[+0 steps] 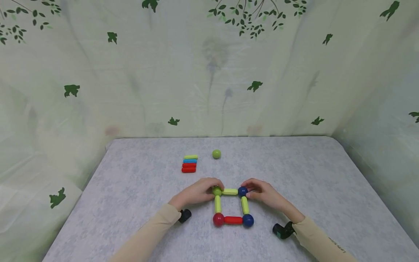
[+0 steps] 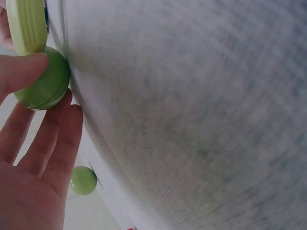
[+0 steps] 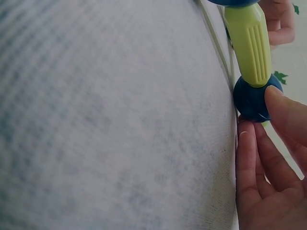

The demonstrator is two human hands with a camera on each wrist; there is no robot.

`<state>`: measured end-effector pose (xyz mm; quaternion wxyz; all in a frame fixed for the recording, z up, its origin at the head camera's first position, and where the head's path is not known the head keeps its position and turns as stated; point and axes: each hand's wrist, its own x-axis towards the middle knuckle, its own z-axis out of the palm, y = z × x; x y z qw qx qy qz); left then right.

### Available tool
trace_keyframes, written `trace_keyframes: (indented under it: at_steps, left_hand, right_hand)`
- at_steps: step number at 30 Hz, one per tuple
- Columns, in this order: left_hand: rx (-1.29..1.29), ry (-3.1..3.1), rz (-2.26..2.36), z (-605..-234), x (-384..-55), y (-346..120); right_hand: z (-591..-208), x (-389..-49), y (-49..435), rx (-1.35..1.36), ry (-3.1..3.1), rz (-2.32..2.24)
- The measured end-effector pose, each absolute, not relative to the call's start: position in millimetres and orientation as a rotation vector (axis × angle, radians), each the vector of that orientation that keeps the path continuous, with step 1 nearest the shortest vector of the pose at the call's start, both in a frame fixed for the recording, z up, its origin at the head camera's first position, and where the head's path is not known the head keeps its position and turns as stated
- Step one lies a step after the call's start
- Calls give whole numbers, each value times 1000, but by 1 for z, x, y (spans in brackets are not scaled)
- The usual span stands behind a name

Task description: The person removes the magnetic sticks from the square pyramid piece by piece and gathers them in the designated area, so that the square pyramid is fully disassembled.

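A square of balls and rods lies on the table in the head view. My left hand (image 1: 203, 190) pinches its far left corner, a green ball (image 1: 217, 191), between thumb and fingers. At the far right corner, my right hand (image 1: 264, 194) grips a dark blue ball (image 1: 242, 191). A yellow-green rod (image 1: 230, 191) spans these two balls. Two more yellow-green rods run down the left side (image 1: 218, 204) and right side (image 1: 245, 205). The near side has a red ball (image 1: 218, 219), a red rod (image 1: 233, 220) and another dark blue ball (image 1: 248, 220).
Beyond the left hand, loose rods lie stacked in a row: a yellow-green rod (image 1: 191, 157), a blue rod (image 1: 190, 161) and two red rods (image 1: 188, 170). A loose green ball (image 1: 216, 154) sits to their right. A leaf-patterned curtain (image 1: 183, 72) hangs behind the grey table (image 1: 140, 163).
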<state>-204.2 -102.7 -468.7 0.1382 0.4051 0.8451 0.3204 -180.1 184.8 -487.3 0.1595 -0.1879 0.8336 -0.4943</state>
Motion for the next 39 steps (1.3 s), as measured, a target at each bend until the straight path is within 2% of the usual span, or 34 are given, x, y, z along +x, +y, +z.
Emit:
trace_keyframes:
  at_steps: [14, 27, 39]
  left_hand:
    - [1248, 2568, 821, -462, -201, -99]
    - [1091, 2828, 774, -463, -199, -97]
    - [890, 2834, 1117, -460, -217, -96]
  right_hand:
    - [-485, -179, 184, -516, 2394, -1415]
    - [-486, -179, 186, -541, 2390, -1420]
    - [-484, -177, 185, -540, 2373, -1431]
